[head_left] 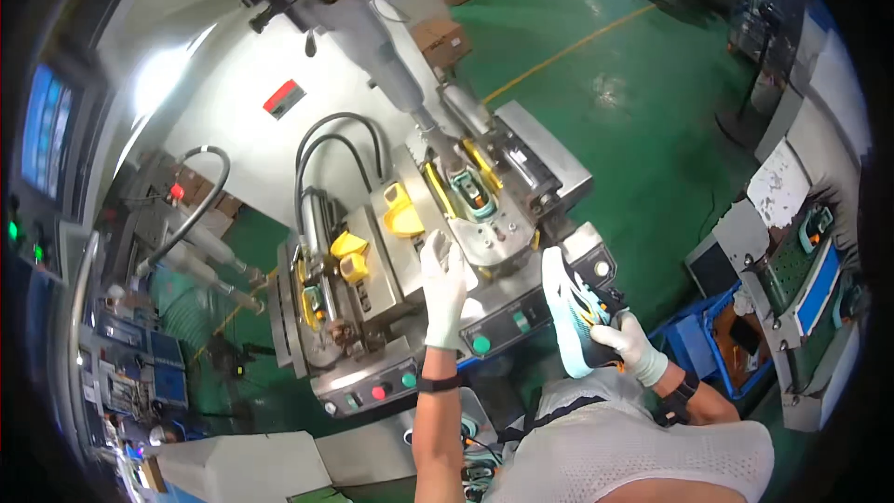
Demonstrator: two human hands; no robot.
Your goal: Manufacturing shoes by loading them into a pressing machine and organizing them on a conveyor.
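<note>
My right hand [641,351], in a white glove, grips a sneaker [566,315] at its heel end. The sneaker is tilted, showing its white and pale-teal sole and part of a dark upper with orange accents. My left hand [443,278], also gloved, reaches over the front of the press machine [503,244] with its fingers stretched out and nothing seen in them. Beyond those fingers, a second shoe [473,194] sits in the machine's right station under the grey press ram [372,51]. Yellow pads [400,212] lie just left of my left hand.
A control panel with green and red buttons [378,392] runs along the machine's front. Another shoe [314,302] sits in the left station. To the right stand a blue bin [691,346] and a rack [782,284] with shoes. Cardboard boxes [440,42] are at the back.
</note>
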